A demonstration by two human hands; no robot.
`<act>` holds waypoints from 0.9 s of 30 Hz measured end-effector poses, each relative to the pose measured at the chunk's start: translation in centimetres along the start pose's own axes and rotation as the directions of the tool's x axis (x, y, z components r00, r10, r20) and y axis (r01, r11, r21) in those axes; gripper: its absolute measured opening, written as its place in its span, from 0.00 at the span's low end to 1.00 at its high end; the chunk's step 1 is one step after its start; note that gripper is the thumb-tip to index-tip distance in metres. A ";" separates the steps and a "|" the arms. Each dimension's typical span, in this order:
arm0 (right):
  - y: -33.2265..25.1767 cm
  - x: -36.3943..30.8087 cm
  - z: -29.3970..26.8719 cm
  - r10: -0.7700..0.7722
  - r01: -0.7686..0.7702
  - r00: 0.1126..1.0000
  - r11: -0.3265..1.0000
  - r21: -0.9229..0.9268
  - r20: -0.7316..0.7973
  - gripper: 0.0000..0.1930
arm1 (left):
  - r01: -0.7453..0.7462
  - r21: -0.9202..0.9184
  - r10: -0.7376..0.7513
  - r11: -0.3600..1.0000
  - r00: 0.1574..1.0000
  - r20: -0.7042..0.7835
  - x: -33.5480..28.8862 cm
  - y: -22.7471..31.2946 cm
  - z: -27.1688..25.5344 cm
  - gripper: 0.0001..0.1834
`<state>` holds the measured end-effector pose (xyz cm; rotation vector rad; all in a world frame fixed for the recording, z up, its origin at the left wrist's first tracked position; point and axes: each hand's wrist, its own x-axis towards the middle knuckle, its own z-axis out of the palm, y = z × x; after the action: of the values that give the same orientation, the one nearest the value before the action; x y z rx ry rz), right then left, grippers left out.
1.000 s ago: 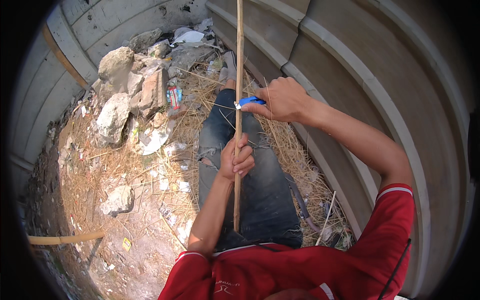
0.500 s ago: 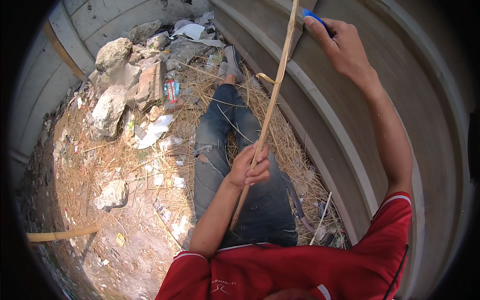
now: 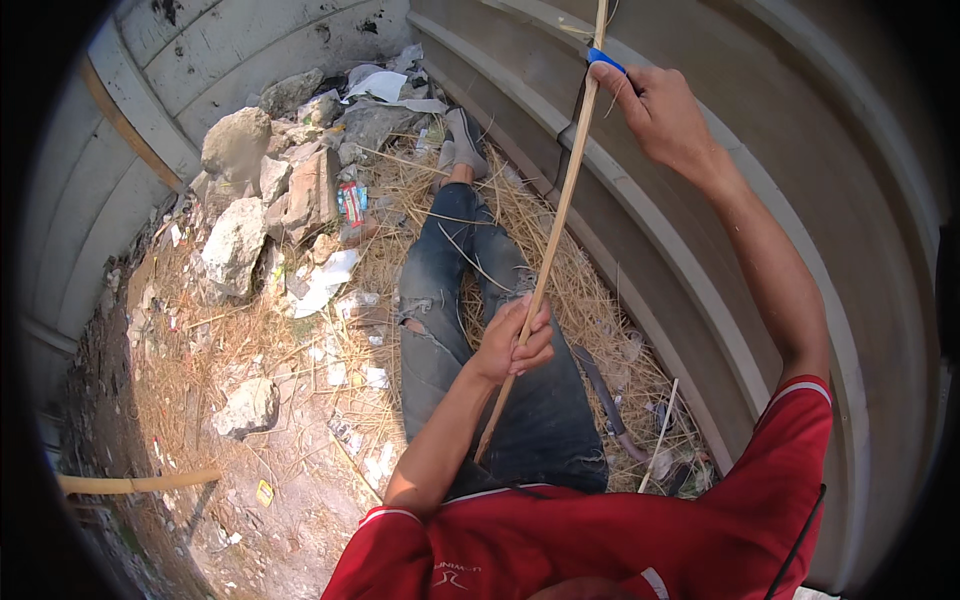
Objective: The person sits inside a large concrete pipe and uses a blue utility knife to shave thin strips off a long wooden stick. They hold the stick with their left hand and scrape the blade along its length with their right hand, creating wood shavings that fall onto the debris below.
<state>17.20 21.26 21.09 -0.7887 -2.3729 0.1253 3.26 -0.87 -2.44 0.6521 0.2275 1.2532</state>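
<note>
A long, pale bamboo strip (image 3: 560, 225) slants across my view, its lower end resting on my lap. My left hand (image 3: 517, 340) is wrapped around its lower part, above my thighs. Up near the strip's far end, my right hand (image 3: 665, 115) is closed on a small blue-handled tool (image 3: 606, 60), pressed against the strip with the thumb alongside. I cannot make out the tool's working edge. Thin shavings (image 3: 575, 30) stick out beside the strip just above the tool.
My outstretched legs (image 3: 440, 330) lie on scattered straw. A corrugated wall (image 3: 780, 180) curves along the right. Left are rocks (image 3: 235, 240), litter and a bamboo pole (image 3: 140, 482). A dark long tool (image 3: 608, 400) lies beside my right thigh.
My right hand has moved slightly left, bringing the blue-handled tool from beside the bamboo strip against it. The curl hanging midway along the strip no longer shows. The strip's lower end stays on my lap.
</note>
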 end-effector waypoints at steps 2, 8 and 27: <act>0.3 1.1 -1.8 -0.043 0.042 0.999 0.999 -0.035 -0.024 0.34 | 0.036 0.008 -0.036 0.999 0.999 0.038 0.4 -0.2 0.5 0.24; -4.5 -6.6 1.4 -0.148 0.212 0.889 0.972 -0.105 0.433 0.34 | -0.062 -0.072 0.062 0.996 0.998 0.000 -0.4 1.3 -1.2 0.24; -4.8 -7.3 6.7 -0.249 0.335 0.817 0.939 -0.077 0.519 0.35 | -0.104 -0.222 0.104 0.969 0.995 -0.012 -0.8 1.1 -2.9 0.22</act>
<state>15.38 13.90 13.16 -0.4857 -3.0099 0.0013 0.69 -0.45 -4.34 0.4751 0.0513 1.3562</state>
